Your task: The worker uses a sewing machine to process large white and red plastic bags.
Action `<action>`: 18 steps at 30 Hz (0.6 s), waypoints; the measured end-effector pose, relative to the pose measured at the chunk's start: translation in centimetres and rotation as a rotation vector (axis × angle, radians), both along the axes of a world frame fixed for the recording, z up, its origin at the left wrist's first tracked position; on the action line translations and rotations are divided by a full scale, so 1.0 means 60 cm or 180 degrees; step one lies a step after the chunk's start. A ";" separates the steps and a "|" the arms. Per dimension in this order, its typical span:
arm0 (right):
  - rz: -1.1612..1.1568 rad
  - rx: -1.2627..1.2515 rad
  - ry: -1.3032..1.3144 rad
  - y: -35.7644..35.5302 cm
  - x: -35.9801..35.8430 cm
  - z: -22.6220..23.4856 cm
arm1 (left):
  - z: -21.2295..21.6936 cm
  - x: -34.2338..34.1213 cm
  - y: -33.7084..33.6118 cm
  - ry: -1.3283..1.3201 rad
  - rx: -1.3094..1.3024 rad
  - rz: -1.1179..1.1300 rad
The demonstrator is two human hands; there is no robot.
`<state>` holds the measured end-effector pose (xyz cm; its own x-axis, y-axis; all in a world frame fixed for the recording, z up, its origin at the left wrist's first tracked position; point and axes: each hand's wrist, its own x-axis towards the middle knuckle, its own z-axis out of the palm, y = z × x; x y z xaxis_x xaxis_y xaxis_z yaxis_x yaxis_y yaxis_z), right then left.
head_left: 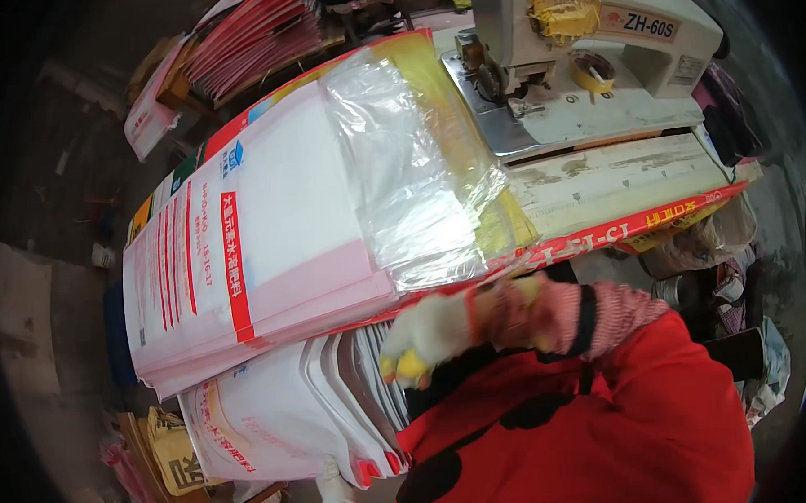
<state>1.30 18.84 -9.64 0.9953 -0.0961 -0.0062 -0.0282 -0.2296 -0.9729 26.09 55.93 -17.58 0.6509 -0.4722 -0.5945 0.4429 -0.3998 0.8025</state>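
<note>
A person in a red top with black shapes stands at a work table [598, 184] that carries a white sewing machine [592, 45]. The right hand [438, 331] wears a white knitted glove with yellow fingertips and a pink striped cuff. It reaches to the left across the body, and its fingers [403, 364] are curled downward. They are at the lower edge of a stack of white and pink printed bags [259, 249], just above a second pile of white bags [293, 418] which stands lower, beside the person's body. I cannot tell if the hand grips a bag or only touches the edge, because the picture is blurred there.

The stack of bags lies flat on the table, to the left of the sewing machine, and it hangs over the left edge of the table. A clear plastic liner [408, 170] comes out of the top bag on the side toward the machine and lies on a yellow layer [456, 132]. A red and yellow printed bag [653, 218] is under the stack, and it runs along the front edge of the table to the right.

The left hand is not seen with certainty. Another pile of red and white bags [250, 33] is on a stand far behind.
</note>
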 end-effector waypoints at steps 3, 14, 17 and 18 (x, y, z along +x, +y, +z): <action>-0.2407 -0.1351 -0.0166 -0.094 -0.085 0.086 | 0.102 0.031 -0.067 -0.1111 0.2405 -0.2068; -0.1630 -0.3431 0.0256 -0.064 -0.085 0.058 | 0.421 -0.080 -0.532 -0.0779 0.0729 -0.5830; -0.1416 -0.3306 0.0415 -0.076 -0.090 0.059 | 0.458 -0.159 -0.678 -0.1727 0.0984 -0.5906; -0.1252 -0.3092 0.0579 -0.081 -0.092 0.061 | 0.443 -0.177 -0.722 -0.2569 0.0879 -0.5739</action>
<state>-4.20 13.98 -5.98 0.8850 -0.4546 0.1006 -0.3960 -0.8486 -0.3508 15.45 12.63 9.00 -0.2775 -0.7345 -0.6193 -0.9057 -0.0151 0.4236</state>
